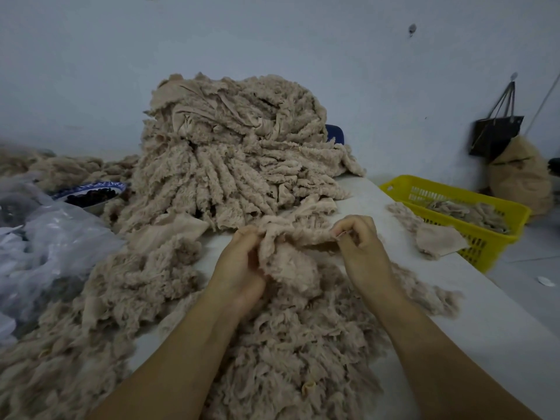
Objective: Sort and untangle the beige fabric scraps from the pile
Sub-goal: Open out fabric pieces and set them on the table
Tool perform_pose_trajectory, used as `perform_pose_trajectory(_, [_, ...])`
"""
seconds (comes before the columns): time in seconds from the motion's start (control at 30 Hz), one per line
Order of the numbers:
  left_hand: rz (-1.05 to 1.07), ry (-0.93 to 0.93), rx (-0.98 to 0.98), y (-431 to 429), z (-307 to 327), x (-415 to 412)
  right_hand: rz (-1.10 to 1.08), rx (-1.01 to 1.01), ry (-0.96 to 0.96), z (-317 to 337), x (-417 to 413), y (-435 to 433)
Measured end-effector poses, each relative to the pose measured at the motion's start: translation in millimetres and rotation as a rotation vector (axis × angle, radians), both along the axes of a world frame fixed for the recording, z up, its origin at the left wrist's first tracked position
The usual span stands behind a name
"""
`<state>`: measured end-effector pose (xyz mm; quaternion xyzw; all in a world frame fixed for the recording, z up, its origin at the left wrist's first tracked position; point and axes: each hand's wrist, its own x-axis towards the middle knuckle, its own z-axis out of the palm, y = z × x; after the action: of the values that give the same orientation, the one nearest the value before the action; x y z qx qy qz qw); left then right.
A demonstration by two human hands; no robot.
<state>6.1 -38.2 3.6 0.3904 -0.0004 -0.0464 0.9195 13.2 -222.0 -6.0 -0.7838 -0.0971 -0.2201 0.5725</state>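
Two hands (239, 265) (362, 248), one held scrap (291, 268), one basket (481, 253)

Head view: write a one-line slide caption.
The left hand and right hand grip one beige scrap before the tall pile, yellow basket alongside.

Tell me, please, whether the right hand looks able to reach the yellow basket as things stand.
Probably yes: the yellow basket stands open on that side, with only table and loose scraps between, though the right hand pinches a scrap.
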Motion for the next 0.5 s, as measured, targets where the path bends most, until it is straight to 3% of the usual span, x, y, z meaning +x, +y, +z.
perform_pose_trajectory(0.17, [-0.148, 0.115, -0.015, -4, -1, -1, 0.025, 0.065, -0.014, 0, 0, 2])
perform_pose_trajectory(0.23, [-0.24, 0.128, 0.115, -5, 2, -3, 0.057, 0.056, -0.027, 1, -1, 4])
perform_pose_trajectory(0.4, [-0.367, 0.048, 0.692, -7, 1, -6, 0.102, -0.004, -0.1, 6, -9, 16])
perform_pose_trajectory(0.5, [-0.412, 0.072, 0.681, -7, -5, -9, 0.142, -0.037, -0.145, 8, -12, 24])
